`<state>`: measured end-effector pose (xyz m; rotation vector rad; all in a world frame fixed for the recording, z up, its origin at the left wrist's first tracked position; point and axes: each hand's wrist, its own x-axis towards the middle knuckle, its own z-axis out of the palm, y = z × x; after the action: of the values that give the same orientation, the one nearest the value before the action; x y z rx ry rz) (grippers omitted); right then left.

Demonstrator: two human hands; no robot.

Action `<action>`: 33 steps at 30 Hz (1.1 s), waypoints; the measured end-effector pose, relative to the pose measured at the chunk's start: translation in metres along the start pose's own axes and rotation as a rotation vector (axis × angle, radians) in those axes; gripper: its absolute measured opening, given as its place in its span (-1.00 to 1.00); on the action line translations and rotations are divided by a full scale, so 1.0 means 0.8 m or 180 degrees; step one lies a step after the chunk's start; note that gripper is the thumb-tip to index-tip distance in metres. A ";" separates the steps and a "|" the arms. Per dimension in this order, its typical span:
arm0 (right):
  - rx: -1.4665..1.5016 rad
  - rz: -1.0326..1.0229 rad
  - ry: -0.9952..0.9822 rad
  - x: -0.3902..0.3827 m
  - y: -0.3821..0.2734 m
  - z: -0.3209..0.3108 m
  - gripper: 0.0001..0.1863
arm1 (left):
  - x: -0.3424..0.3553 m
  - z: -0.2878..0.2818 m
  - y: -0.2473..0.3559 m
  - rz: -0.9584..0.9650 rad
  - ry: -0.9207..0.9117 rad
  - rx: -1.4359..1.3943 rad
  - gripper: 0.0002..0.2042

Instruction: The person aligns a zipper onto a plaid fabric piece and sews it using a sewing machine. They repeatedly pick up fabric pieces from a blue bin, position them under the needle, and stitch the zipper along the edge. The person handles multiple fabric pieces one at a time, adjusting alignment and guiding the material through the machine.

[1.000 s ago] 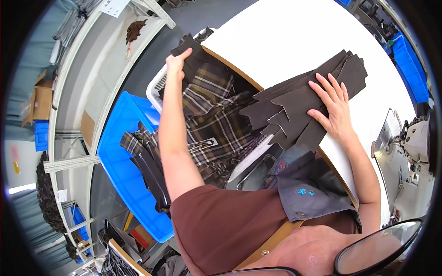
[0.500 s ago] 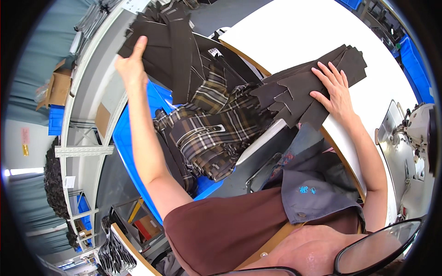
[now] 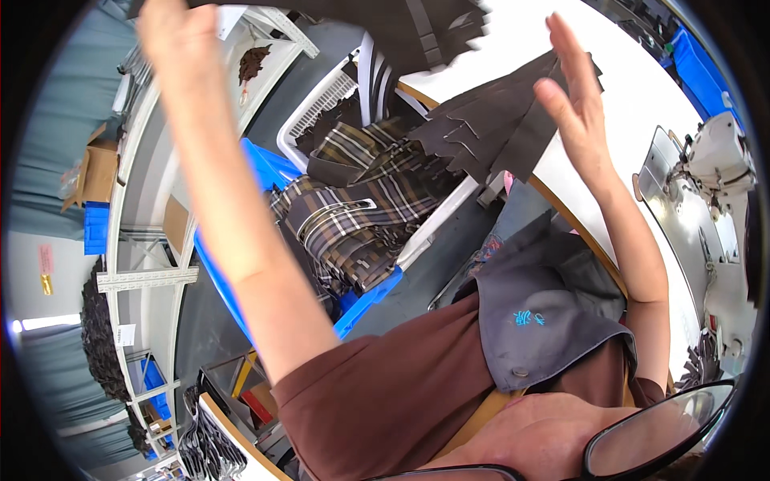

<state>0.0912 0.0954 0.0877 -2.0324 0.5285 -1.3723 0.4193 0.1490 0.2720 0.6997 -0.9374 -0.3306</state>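
Left hand (image 3: 183, 32): curled around dark cloth (image 3: 401, 32)
Right hand (image 3: 579, 108): fingers straight, empty, near fabric stack (image 3: 493, 124)
Desk (image 3: 642, 88): white

Left hand (image 3: 180, 36) up and further out since half a second ago, blurred now. The dark cloth (image 3: 401, 32) went with it, lifted clear of the white basket (image 3: 321, 104) and stretched out sideways; the basket's slatted wall, covered half a second back, shows again. Right hand (image 3: 577, 104) was flat on the dark stack (image 3: 497, 120), fingers spread; now it's tipped up, fingers closer together and pointing away. I can't tell if any part still touches.
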 end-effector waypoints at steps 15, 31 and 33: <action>-0.2560 -0.0142 -0.0774 -0.057 0.136 -0.067 -0.36 | -0.341 0.079 -0.215 -0.2480 0.1278 -0.1893 -0.71; -0.2905 -0.0965 -0.1311 -0.031 0.142 -0.062 -0.56 | -0.343 0.072 -0.189 -0.3049 0.0884 -0.1832 -0.63; -0.2631 -0.0610 -0.1521 -0.039 0.133 -0.062 -0.42 | -0.348 0.057 -0.186 -0.3052 0.0874 -0.1904 -0.65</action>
<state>0.0350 0.0243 0.0069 -3.0220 0.7734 -0.7438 0.2299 0.1730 0.0166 0.5699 -0.1494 -1.2672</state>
